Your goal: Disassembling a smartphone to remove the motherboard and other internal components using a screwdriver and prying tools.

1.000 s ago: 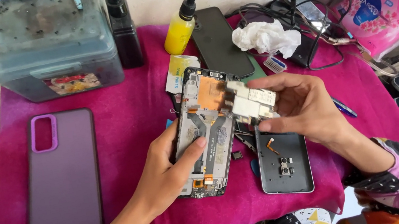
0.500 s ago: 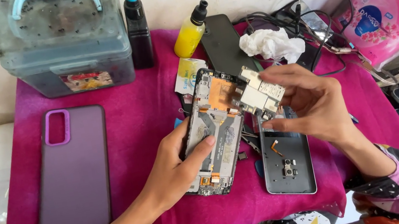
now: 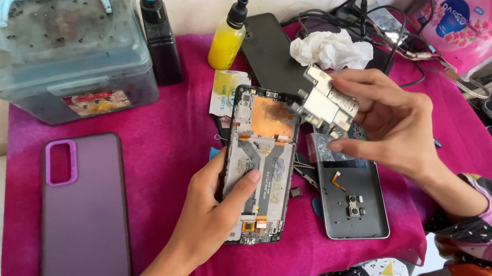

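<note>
My left hand (image 3: 214,207) grips an opened phone frame (image 3: 262,155) from the left side, thumb laid across its lower middle. The frame shows a copper-coloured patch near its top and flex cables below. My right hand (image 3: 388,123) pinches a small metal-shielded circuit board (image 3: 326,103) just off the frame's top right corner. Under my right hand a grey phone back panel (image 3: 355,203) lies flat on the magenta cloth (image 3: 160,146), with small camera parts and an orange flex strip on it.
A purple phone case (image 3: 81,217) lies at the left. At the back stand a grey plastic box (image 3: 66,55), a black bottle with blue cap (image 3: 158,32) and a yellow squeeze bottle (image 3: 227,37). A crumpled tissue (image 3: 330,49), tangled cables (image 3: 365,12) and a pink packet (image 3: 476,10) are on the right.
My right hand has lifted the circuit board slightly up and to the right, away from the frame's top corner. The left hand keeps its hold on the frame.
</note>
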